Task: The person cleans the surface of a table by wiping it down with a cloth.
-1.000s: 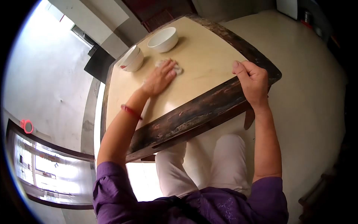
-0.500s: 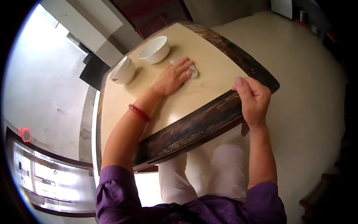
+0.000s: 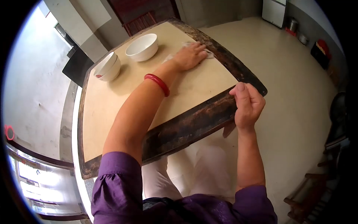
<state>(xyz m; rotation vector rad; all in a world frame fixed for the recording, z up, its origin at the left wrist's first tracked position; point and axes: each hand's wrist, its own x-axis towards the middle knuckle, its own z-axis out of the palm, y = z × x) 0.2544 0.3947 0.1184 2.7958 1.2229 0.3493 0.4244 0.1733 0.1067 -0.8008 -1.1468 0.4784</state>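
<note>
Single round white bowl [image 3: 142,48], upright, just apart from pair of nested white bowls [image 3: 108,68] with red mark on outer side. Behind, reddish-brown wooden chair [image 3: 140,24] with slatted back. Far right: white box-shaped appliance [image 3: 273,13], shiny metal pot [image 3: 293,24], lower metal pot [image 3: 302,39] near it, black-and-red bundle [image 3: 320,53], make-up unclear. Smooth beige floor [image 3: 291,97]. Lower right: brown wooden furniture piece [image 3: 314,189], partly shadowed. Left: pale wall [image 3: 35,80], black flat panel [image 3: 76,66], round pink-rimmed object [image 3: 9,132] near bright window [image 3: 35,181].

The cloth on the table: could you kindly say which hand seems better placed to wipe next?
Probably the left hand: it rests on the cloth; the right hand is curled by the table edge.
</note>
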